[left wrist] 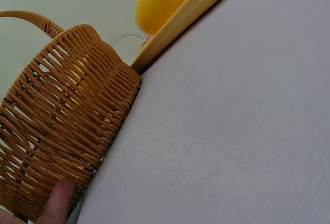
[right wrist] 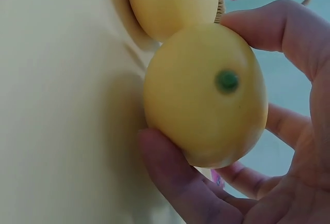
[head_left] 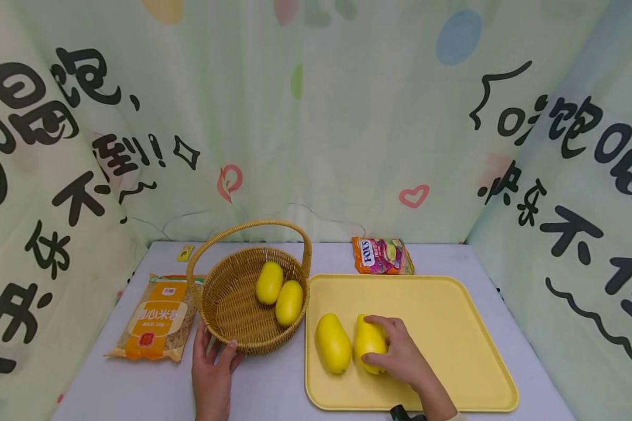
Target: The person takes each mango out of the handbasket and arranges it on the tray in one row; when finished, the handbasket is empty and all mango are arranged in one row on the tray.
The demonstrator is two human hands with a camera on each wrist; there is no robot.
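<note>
My right hand (head_left: 400, 355) grips a yellow mango-like fruit (right wrist: 201, 95) on the yellow tray (head_left: 432, 380), thumb on one side and fingers on the other. A green stem end on it faces the right wrist camera. Just left of it lies a second yellow fruit (head_left: 333, 344). On the table stands a woven wicker basket (head_left: 232, 316) with an arched handle, two more yellow fruits (head_left: 289, 303) inside. My left hand (head_left: 213, 371) rests against the basket's near outer wall, fingers spread; in the left wrist view a fingertip (left wrist: 61, 193) touches the weave low down.
Left of the basket lies an orange and clear food bag (head_left: 155, 318), with a small yellow packet (head_left: 185, 253) behind it. A pink and orange candy bag (head_left: 383, 256) sits beyond the tray's far edge. Printed curtains (head_left: 347, 146) surround the white table (head_left: 116, 386).
</note>
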